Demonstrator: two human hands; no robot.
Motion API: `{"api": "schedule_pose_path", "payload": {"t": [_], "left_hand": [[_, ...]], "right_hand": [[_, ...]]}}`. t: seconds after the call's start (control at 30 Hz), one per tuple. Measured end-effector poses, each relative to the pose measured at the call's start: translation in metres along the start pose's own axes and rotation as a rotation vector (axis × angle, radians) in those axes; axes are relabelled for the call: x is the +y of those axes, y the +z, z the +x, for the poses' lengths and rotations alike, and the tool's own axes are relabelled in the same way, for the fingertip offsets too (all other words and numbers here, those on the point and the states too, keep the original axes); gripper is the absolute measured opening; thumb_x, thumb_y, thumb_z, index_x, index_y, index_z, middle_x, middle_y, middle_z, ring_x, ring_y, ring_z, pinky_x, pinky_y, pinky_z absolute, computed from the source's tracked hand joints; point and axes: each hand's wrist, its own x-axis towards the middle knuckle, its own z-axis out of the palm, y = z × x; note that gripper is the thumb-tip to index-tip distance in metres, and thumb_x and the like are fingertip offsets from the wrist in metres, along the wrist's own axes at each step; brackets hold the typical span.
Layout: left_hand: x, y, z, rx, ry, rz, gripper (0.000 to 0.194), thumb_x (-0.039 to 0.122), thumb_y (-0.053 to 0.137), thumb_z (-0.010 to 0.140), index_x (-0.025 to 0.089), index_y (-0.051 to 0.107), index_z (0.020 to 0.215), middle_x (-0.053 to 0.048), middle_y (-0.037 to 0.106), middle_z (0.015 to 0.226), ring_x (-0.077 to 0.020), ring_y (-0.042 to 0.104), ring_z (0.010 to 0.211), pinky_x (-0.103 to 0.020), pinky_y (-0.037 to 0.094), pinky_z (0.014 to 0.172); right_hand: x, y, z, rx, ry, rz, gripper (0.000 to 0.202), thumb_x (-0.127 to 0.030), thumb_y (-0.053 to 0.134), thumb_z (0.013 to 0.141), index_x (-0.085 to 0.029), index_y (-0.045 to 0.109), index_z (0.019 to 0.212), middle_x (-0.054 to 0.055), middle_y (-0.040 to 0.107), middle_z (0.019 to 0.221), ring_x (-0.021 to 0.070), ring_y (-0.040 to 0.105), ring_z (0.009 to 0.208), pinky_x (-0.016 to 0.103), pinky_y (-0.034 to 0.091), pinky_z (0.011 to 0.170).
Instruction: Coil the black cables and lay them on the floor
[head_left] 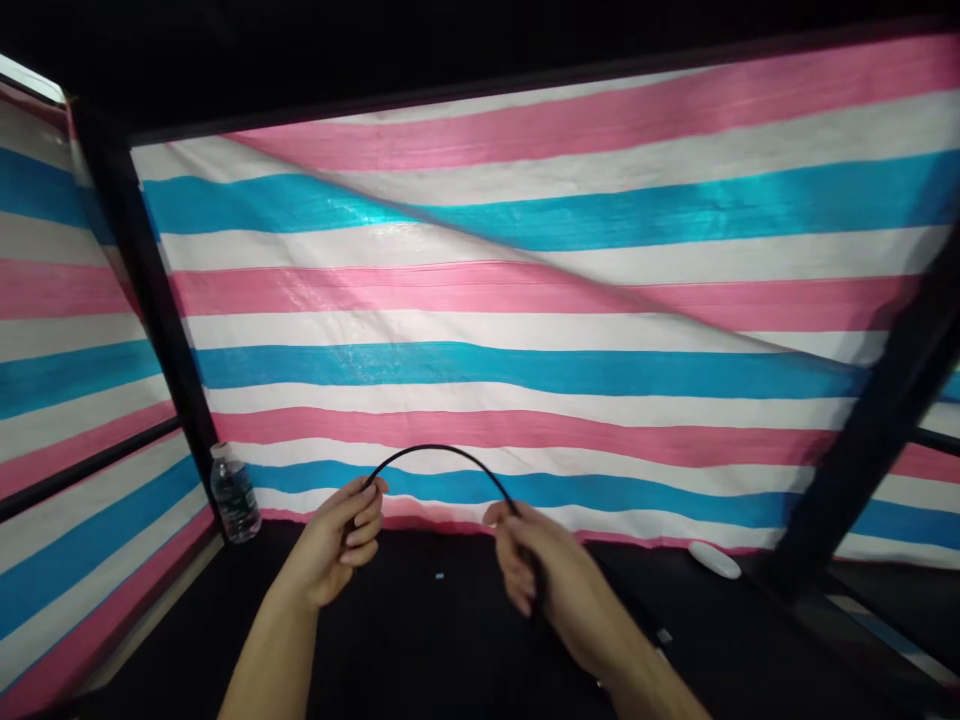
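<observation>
A thin black cable (439, 447) arches upward between my two hands, in front of the striped sheet. My left hand (341, 540) pinches one side of it between thumb and fingers. The other side is gripped by my right hand (536, 560), with the fingers curled round it. A darker stretch of cable hangs below the right palm. Both hands are held above the black surface, and the cable's ends are hard to make out against it.
A clear plastic bottle (235, 495) stands at the back left corner. At the back right lies a white oval object (714, 560). A small metallic connector (664, 636) is right of my right forearm. Black posts flank the striped sheet (525, 370).
</observation>
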Motion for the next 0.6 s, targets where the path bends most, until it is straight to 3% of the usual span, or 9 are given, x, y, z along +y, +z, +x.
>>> {"api": "schedule_pose_path", "payload": {"t": [0.1,0.23,0.33,0.47,0.53,0.6], "left_hand": [[0.020,0.011,-0.002,-0.009,0.092,0.230,0.027,0.037,0.071,0.088,0.016,0.064,0.101,0.009,0.034,0.062,-0.0040,0.022,0.047,-0.016,0.014,0.041],[0.024,0.016,-0.001,0.013,0.187,0.591,0.026,0.044,0.067,0.089,0.018,0.063,0.093,0.008,0.042,0.062,-0.0069,0.036,0.050,-0.021,0.031,0.052],[0.015,0.013,0.003,-0.082,0.060,0.831,0.024,0.043,0.059,0.093,0.020,0.062,0.087,0.004,0.054,0.067,-0.0128,0.052,0.063,-0.027,0.041,0.069],[0.002,0.008,0.010,-0.249,-0.100,1.115,0.020,0.033,0.055,0.091,0.021,0.067,0.081,-0.002,0.069,0.087,-0.0212,0.061,0.087,-0.032,0.042,0.082],[-0.003,0.007,0.013,-0.313,-0.166,1.124,0.020,0.033,0.054,0.091,0.021,0.068,0.084,-0.003,0.072,0.092,-0.0223,0.063,0.090,-0.033,0.043,0.082],[-0.007,0.005,0.016,-0.307,-0.192,0.989,0.023,0.041,0.054,0.093,0.021,0.066,0.089,-0.004,0.073,0.090,-0.0223,0.065,0.089,-0.033,0.047,0.082]], "right_hand": [[-0.031,-0.015,0.009,0.109,-0.103,0.091,0.028,-0.043,0.073,0.084,-0.016,0.068,0.092,-0.011,0.027,0.051,0.0059,0.017,0.042,0.019,0.022,0.037],[-0.047,-0.031,0.013,0.229,-0.210,0.069,0.035,-0.050,0.075,0.085,-0.015,0.070,0.087,-0.011,0.023,0.051,0.0045,0.014,0.043,0.018,0.020,0.039],[-0.043,-0.035,0.013,0.266,-0.216,-0.009,0.041,-0.055,0.074,0.086,-0.015,0.071,0.083,-0.010,0.023,0.051,0.0047,0.017,0.044,0.018,0.022,0.040],[-0.036,-0.029,0.013,0.146,-0.168,0.015,0.042,-0.057,0.071,0.087,-0.015,0.071,0.083,-0.010,0.024,0.050,0.0048,0.017,0.043,0.019,0.020,0.039],[-0.035,-0.026,0.013,0.096,-0.153,0.043,0.041,-0.056,0.070,0.088,-0.015,0.072,0.084,-0.010,0.024,0.050,0.0048,0.016,0.042,0.020,0.020,0.038],[-0.035,-0.029,0.012,0.094,-0.150,-0.012,0.041,-0.056,0.069,0.088,-0.015,0.072,0.085,-0.010,0.026,0.049,0.0055,0.019,0.041,0.021,0.023,0.039]]}}
